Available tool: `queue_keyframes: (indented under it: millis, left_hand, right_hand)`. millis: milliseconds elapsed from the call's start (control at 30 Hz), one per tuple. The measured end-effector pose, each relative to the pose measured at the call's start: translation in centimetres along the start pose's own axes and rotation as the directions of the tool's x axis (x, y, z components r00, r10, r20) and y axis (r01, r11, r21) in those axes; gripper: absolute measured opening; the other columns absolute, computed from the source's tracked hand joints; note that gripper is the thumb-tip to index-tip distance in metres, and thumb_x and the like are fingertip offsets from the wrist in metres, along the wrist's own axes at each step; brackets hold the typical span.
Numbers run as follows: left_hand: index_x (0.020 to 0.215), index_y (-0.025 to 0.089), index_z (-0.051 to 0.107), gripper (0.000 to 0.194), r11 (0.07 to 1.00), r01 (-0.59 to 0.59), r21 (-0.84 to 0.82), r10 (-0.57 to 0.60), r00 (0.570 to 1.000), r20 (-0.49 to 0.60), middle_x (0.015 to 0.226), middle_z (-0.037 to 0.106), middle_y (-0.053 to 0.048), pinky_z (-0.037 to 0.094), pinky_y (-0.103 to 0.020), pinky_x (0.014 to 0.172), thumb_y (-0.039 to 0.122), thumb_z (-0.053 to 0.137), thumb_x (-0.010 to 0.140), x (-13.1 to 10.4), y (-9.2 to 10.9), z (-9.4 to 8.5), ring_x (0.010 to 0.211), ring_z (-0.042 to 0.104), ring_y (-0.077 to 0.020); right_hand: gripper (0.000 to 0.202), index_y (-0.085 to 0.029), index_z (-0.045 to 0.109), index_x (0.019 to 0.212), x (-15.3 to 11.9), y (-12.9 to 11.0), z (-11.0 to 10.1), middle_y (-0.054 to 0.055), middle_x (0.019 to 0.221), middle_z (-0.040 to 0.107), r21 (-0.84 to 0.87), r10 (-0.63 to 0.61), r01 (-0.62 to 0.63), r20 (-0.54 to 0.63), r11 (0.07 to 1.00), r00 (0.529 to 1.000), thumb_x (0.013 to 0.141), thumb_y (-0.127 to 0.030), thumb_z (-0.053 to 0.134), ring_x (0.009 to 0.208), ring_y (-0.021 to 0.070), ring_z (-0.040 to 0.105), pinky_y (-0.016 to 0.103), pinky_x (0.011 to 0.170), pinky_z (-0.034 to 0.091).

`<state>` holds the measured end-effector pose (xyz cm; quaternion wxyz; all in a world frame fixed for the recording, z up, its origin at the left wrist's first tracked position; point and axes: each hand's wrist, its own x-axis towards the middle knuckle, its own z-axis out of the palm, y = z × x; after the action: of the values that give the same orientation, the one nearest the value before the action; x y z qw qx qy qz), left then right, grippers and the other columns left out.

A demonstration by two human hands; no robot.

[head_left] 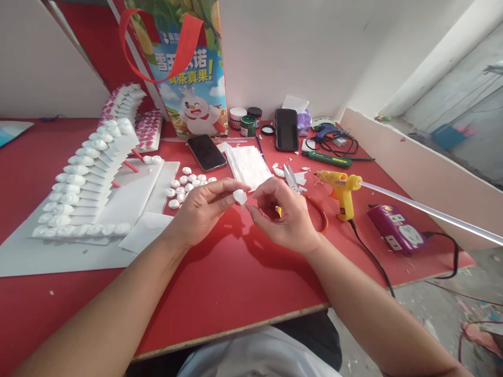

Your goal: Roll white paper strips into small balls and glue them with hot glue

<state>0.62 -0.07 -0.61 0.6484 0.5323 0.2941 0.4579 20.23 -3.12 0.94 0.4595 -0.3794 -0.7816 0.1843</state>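
A small white paper flower [239, 197] is pinched between the thumb and fingertips of my left hand [207, 206]. Just right of it is my right hand [283, 212], its fingers curled and a gap showing between thumb and forefinger. Behind my hands lies a stack of white paper sheets [247, 163]. Metal scissors with orange handles [322, 215] lie partly hidden behind my right hand. Several finished white paper flowers [181, 190] are grouped on the red table left of my left hand.
A curved white model edged with paper flowers [84, 178] stands at left on a white board [23, 260]. At right are a yellow glue gun [342, 193] with a long glue stick and a purple power box [396, 229]. A phone [206, 152], paint jars [248, 125] and gift bag [196, 68] are behind.
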Motion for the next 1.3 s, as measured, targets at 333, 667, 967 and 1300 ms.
queue_keyframes:
  millis: [333, 667, 967, 1300]
  left_hand:
    - [0.097, 0.018, 0.079, 0.022, 0.987, 0.143, -0.069, -0.146, 0.988, -0.045, 0.086, 0.071, -0.004, 0.050, -0.030, 0.086, 0.034, 0.081, 0.082, 0.0, -0.3, 0.8, 0.083, 0.062, -0.0154]
    - [0.076, 0.010, 0.074, 0.020, 0.893, 0.341, -0.292, -0.400, 0.900, -0.173, 0.073, 0.069, -0.005, 0.054, -0.026, 0.072, 0.027, 0.085, 0.075, 0.3, -0.1, 0.3, 0.067, 0.064, -0.0121]
    - [0.075, 0.009, 0.075, 0.016, 0.857, 0.354, -0.375, -0.427, 0.895, -0.131, 0.072, 0.068, -0.006, 0.055, -0.023, 0.067, 0.023, 0.083, 0.077, 0.2, 0.0, 0.3, 0.066, 0.064, -0.0117]
    - [0.077, 0.010, 0.077, 0.018, 0.865, 0.367, -0.342, -0.422, 0.901, -0.101, 0.074, 0.070, -0.006, 0.054, -0.025, 0.071, 0.025, 0.087, 0.073, 0.3, 0.0, 0.0, 0.068, 0.063, -0.0114]
  right_hand:
    - [0.011, -0.022, 0.055, 0.082, 0.4, 0.5, 0.6, -0.001, 0.073, 0.057, 0.004, 0.134, -0.134, -0.080, 0.991, 0.988, 0.091, -0.023, 0.061, 0.057, 0.0098, 0.048, 0.025, 0.055, 0.041]
    - [0.037, -0.023, 0.041, 0.062, 0.5, -2.1, -4.6, -0.001, 0.056, 0.046, -0.495, 0.395, -0.339, 0.010, 0.800, 0.919, 0.093, -0.036, 0.057, 0.050, 0.0131, 0.038, 0.030, 0.053, 0.026]
    - [0.040, -0.024, 0.048, 0.070, -5.3, -0.8, -12.8, 0.011, 0.075, 0.060, -0.882, 0.658, -0.450, -0.259, 0.137, 0.707, 0.090, -0.058, 0.051, 0.068, 0.0268, 0.056, 0.035, 0.060, 0.034]
    - [0.035, -0.025, 0.044, 0.058, -4.0, 5.2, -11.6, -0.004, 0.052, 0.042, -0.291, 0.750, -0.851, -0.403, 0.438, 0.524, 0.070, -0.045, 0.070, 0.051, 0.0130, 0.038, 0.030, 0.052, 0.029]
